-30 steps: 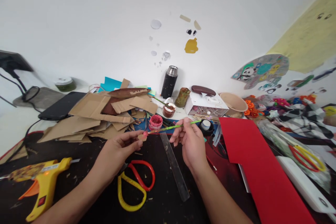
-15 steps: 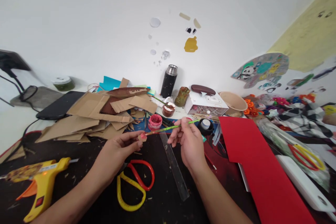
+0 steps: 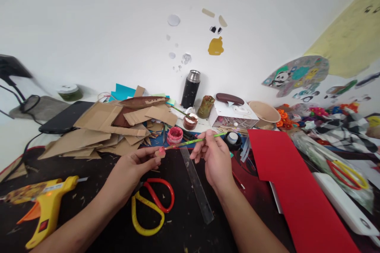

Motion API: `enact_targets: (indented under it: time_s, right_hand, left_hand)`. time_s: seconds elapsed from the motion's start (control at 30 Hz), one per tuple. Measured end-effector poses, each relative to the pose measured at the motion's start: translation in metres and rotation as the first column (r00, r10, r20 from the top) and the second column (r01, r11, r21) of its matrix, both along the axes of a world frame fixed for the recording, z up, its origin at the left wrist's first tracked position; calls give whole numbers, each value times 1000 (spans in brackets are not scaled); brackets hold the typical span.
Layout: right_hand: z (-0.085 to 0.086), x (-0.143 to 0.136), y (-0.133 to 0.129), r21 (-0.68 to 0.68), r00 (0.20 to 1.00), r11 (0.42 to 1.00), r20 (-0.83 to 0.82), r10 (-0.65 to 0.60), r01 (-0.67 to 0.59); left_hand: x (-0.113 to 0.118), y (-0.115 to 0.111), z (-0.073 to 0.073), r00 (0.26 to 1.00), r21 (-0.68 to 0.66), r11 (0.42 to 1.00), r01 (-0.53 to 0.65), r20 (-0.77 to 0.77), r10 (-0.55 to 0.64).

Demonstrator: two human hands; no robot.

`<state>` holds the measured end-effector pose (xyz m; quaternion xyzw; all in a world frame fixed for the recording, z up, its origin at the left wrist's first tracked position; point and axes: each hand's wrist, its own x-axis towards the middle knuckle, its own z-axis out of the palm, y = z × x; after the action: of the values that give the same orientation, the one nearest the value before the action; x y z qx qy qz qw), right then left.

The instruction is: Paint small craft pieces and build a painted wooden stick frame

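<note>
Between thumb and fingers, my left hand (image 3: 137, 166) pinches a small cardboard piece (image 3: 160, 153) with pinkish-red paint on part of it. My right hand (image 3: 214, 158) grips a thin green paintbrush (image 3: 192, 141), whose bristle end points left at the painted piece. Whether the bristles touch the piece is hard to tell. Just behind the brush stands an open jar of pinkish-red paint (image 3: 174, 136). A clear ruler (image 3: 197, 187) lies between my forearms. Scissors (image 3: 151, 205) with one red and one yellow handle rest below my left hand.
A yellow glue gun (image 3: 50, 201) lies at the left. Cardboard scraps (image 3: 97, 130) are heaped behind my left hand. A black flask (image 3: 190, 90) and a jar of brown paint (image 3: 190, 121) stand at the back. Red card (image 3: 285, 182) covers the right side.
The brush tip has shifted slightly at the cardboard piece. Both hands keep their grips and nearly the same places. The whole view has moved a little.
</note>
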<state>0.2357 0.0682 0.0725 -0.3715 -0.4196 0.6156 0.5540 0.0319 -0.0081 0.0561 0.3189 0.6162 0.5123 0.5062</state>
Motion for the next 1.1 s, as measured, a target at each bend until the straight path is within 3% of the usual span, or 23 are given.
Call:
enact_targets:
  time_s: [0.13,0.37,0.57,1.1]
  right_hand:
    - [-1,-1,-1,-8,999,999,2,40,-40]
    - [0,2,3,-15,999,999,-3,-39,39]
    - [-1,-1,1,-30,1000,1000,7,-7,7]
    - [1,-1,2,-52,1000,999,-1,-11,11]
  left_hand:
    - [-1,-1,-3,999,-1,1000,17,32,-17]
    - [0,0,1,1000,11,1000,-10,29,10]
    - [0,1,2,1000,18,1000,2,6,-2]
    - [-7,1,-9,999,47,999,-10,41,9]
